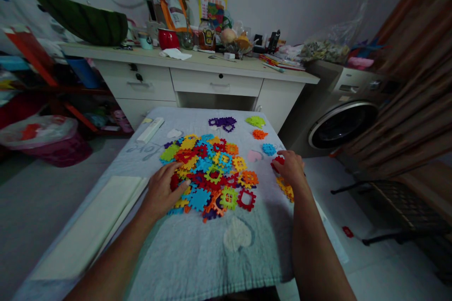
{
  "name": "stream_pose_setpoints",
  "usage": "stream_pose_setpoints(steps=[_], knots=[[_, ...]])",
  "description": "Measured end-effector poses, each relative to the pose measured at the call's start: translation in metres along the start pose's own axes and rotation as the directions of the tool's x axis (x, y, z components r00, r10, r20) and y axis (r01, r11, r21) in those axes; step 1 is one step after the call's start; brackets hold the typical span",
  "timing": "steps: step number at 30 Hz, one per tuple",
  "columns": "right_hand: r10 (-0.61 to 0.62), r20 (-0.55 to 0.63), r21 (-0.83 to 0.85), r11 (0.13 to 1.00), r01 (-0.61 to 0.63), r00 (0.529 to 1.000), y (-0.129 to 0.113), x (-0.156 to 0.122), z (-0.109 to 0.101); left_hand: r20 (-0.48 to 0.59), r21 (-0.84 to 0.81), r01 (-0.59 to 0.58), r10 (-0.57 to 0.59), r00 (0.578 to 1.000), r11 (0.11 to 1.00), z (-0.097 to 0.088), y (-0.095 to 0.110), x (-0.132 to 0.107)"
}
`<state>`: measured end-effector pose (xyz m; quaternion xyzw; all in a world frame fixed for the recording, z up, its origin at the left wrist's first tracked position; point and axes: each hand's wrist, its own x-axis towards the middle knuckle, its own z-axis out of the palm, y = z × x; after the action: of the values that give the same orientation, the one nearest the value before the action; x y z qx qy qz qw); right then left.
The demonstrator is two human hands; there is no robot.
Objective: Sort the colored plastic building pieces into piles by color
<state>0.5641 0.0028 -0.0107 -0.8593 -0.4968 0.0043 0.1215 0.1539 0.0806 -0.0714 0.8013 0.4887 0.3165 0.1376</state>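
Observation:
A heap of colourful plastic interlocking pieces point(208, 164), square with notched edges, lies on the cloth-covered table. My left hand point(164, 190) rests at the heap's left edge, thumb and fingers apart around a red area of it; no grip shows. On the right, my right hand point(291, 167) has its fingers on a red interlocking piece point(278, 163), partly hidden by them. Yellow pieces point(285, 189) lie beneath that hand. Farther back are a blue group point(269, 149), an orange group point(260, 134), a lime-green group point(255, 121) and purple pieces point(223, 123).
Along the table's left side lie a folded white board point(88, 225) and a small white box point(151, 130). Behind stands a cabinet point(219, 77) with a cluttered top. A washing machine point(335, 103) is at right, a pink bin point(49, 141) at left, a dark rack point(406, 207) at lower right.

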Motion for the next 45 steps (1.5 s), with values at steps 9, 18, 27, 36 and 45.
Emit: stream_pose_setpoints(steps=[9,18,27,36,45], knots=[[0.048,0.116,-0.118,0.992,-0.034,0.992,0.025,-0.003,0.013,0.013,0.007,-0.001,0.001,1.000,1.000,-0.002,0.001,0.001],[0.040,0.169,-0.122,0.992,-0.019,0.985,0.050,-0.011,-0.004,0.018,0.009,-0.002,0.001,1.000,1.000,0.000,-0.001,0.000],[0.025,0.064,-0.061,0.998,-0.021,0.998,0.037,-0.019,-0.011,0.010,0.013,-0.004,0.004,1.000,1.000,-0.001,0.000,0.001],[-0.504,0.089,0.248,0.847,0.471,0.859,-0.052,-0.033,0.012,-0.004,0.007,-0.002,0.002,1.000,1.000,-0.002,0.001,0.000],[-0.573,0.196,0.328,0.803,0.497,0.796,-0.046,-0.041,0.025,-0.005,0.000,-0.012,0.012,1.000,1.000,-0.004,0.000,-0.001]])
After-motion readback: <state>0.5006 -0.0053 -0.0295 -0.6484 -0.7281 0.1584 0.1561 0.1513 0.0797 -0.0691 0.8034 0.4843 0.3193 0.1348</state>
